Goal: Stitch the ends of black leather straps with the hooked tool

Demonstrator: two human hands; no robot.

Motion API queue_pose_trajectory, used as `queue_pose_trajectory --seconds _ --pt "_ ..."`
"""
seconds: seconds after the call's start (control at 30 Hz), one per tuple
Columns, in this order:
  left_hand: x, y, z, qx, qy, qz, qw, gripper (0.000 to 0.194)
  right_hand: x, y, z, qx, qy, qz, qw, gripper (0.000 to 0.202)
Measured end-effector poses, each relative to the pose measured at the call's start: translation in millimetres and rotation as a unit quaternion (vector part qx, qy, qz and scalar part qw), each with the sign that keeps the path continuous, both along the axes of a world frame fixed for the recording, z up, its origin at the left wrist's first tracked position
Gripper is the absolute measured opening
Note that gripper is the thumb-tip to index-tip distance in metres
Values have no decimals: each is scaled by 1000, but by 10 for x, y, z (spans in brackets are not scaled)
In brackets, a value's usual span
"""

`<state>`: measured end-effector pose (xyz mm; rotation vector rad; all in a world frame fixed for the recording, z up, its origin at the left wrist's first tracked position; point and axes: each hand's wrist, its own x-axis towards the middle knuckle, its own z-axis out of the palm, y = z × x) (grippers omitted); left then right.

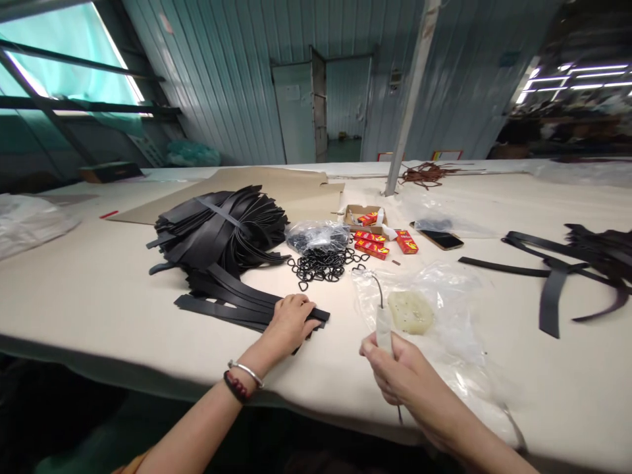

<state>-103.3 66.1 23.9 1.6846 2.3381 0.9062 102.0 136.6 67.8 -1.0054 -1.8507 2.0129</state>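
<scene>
My left hand (290, 324) is closed over the ends of several black straps (237, 304), which lie flat on the table. The straps trail back to a big tied bundle of black strips (222, 224). In my right hand (395, 368) is a thin tool with a white wrapped handle (383, 326), its dark, slender rod (380, 289) curving up and to the left. The tool is held upright, above the edge of a clear plastic sheet (449, 303). On that sheet lies a yellowish translucent patch (411, 312).
Black metal rings (320, 264) lie in a pile beside a clear bag (318, 236). Red small boxes (407, 241) and a cardboard box (348, 217) stand behind. A phone (442, 238) and more black strips (550, 296) are at right. A post (412, 99) rises from the table.
</scene>
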Motion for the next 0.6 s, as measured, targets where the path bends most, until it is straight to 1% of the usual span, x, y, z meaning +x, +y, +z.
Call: queue_pose_trajectory --seconds 0.07,0.13,0.23,0.3,0.37,0.4,0.47,0.53,0.6 --pt "-73 68 -12 -21 22 -16 999 11 -46 -4 -12 7 -7 0 1000 30" --pt "-129 105 -15 -28 32 -31 999 8 -30 2 -32 10 -13 -14 1000 32" --pt "-197 132 -33 -16 35 -44 998 9 48 9 -65 -10 -14 -30 999 31" --pt "-248 141 -41 2 36 -40 999 11 88 19 -72 -29 -26 -31 999 31" --pt "-318 142 -1 18 41 -22 999 11 78 55 -45 -36 -49 -31 998 31" --pt "-360 137 50 28 46 -5 999 12 42 90 -18 -23 -59 -29 998 30" --pt "-443 107 220 55 66 47 995 16 -109 199 53 28 -69 -24 997 27" --pt "-490 33 444 94 89 115 985 20 -369 354 118 91 -73 -16 993 24" --pt "-460 -97 632 124 103 167 973 22 -701 529 141 147 -89 -19 985 19"
